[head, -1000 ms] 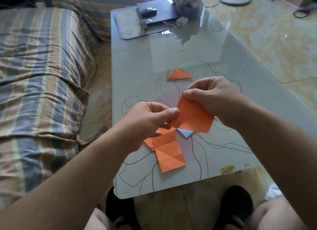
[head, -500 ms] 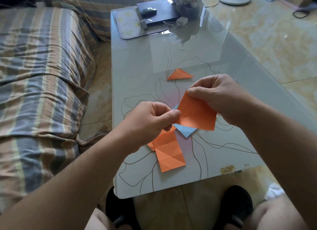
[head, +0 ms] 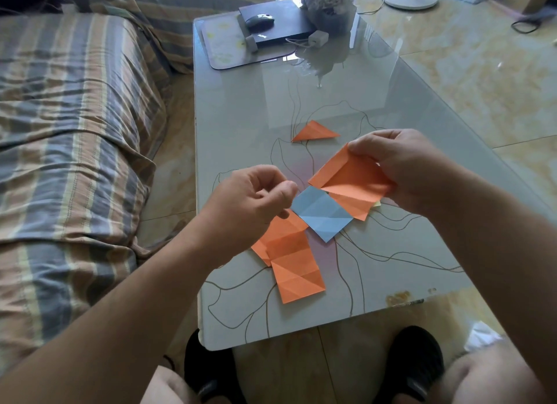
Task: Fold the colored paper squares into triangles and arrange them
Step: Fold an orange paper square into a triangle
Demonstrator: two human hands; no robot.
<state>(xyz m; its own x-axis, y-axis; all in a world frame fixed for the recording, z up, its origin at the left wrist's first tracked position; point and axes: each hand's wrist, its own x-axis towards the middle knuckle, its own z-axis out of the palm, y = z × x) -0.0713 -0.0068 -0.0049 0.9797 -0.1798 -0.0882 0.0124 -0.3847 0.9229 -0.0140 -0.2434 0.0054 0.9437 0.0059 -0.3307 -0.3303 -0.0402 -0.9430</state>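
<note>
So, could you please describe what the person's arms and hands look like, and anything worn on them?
Both forearms are bare to the frame's edge: no sleeves show. The left hand and right hand wear no gloves, rings, watch or bracelet in view. No marks stand out.

orange square [head: 349, 183] held, part-folded | blue square [head: 321, 213] flat | orange triangle [head: 315, 131] flat
</note>
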